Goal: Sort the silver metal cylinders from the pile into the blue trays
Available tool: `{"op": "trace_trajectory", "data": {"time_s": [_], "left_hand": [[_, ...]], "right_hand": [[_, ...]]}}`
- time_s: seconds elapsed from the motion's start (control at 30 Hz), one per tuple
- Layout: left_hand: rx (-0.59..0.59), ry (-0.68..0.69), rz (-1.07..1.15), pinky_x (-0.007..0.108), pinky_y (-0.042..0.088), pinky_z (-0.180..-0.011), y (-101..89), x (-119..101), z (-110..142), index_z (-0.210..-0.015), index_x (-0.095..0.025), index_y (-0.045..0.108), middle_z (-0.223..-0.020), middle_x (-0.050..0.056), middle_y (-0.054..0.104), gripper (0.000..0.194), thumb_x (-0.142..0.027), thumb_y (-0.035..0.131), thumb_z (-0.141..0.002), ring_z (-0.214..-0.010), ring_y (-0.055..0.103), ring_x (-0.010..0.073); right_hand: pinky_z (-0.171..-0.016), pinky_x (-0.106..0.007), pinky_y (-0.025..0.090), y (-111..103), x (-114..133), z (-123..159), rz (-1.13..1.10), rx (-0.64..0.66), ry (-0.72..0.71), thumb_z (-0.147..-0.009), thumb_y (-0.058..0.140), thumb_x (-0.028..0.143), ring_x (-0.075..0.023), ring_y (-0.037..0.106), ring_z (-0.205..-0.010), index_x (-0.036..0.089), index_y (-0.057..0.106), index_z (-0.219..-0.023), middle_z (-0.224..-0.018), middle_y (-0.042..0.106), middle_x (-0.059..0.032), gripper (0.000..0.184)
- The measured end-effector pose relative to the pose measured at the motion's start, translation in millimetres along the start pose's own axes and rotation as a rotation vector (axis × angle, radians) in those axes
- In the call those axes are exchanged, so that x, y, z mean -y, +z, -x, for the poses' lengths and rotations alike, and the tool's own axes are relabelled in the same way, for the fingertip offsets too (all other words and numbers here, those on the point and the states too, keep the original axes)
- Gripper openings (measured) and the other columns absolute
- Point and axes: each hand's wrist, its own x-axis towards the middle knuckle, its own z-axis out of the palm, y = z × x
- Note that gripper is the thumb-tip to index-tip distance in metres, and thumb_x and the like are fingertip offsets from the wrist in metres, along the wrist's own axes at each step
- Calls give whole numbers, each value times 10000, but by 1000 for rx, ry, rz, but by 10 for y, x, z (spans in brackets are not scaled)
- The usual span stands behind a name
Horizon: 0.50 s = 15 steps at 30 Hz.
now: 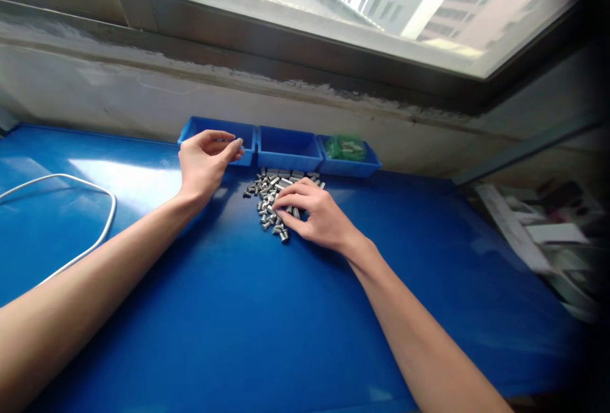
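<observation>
A pile of small silvery metal parts [269,200], some short and headed like rivets, some longer cylinders, lies on the blue tabletop. My right hand [317,213] reaches over the pile's right side, thumb and index fingertips nearly together among the parts; whether a part is between them is hard to see. My left hand [204,162] is raised at the front edge of the left blue bin [193,126]. Its thumb and fingers are pinched together, and what they hold is too small to make out.
Beside the left bin stand a middle blue bin [290,160] and a right blue bin [350,168] containing a green plastic bag [345,146]. A white cable [107,200] curves over the table's left side. Behind the bins is the wall below a window. Blurred items [548,229] lie at right.
</observation>
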Motion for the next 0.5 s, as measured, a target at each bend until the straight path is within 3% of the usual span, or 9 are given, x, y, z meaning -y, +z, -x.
{"op": "trace_trajectory", "data": {"time_s": [0.17,0.37,0.43,0.5], "left_hand": [[80,51,9,326,647,-731,49,-61,57,-886,-177,713,-845,73,778,353,-511,792,-801,-756,756,202],[410,93,-69,243,557,-558,92,-80,185,-891,-151,736,-690,41,726,347,-488,770,-815,-593,684,164],[481,145,-140,220,502,-524,88,-80,218,-877,-149,746,-656,25,697,309,-455,744,-837,-552,627,134],[510,192,-202,210,455,-502,82,-86,238,-867,-146,755,-619,9,660,287,-430,708,-860,-524,563,111]], "right_hand": [[-920,-412,532,40,-79,21,63,17,-10,-921,634,128,-228,630,-979,206,751,-991,-1020,757,-67,157],[-900,-393,529,5,-57,32,111,-66,37,-933,617,141,-230,639,-973,213,746,-989,-1009,746,-72,158],[-839,-346,531,-59,6,29,55,-71,76,-922,646,171,-197,651,-886,206,737,-977,-990,731,-62,111],[-739,-297,519,-132,82,28,-29,15,109,-878,730,240,-148,621,-743,202,721,-958,-940,705,-35,88]]}}
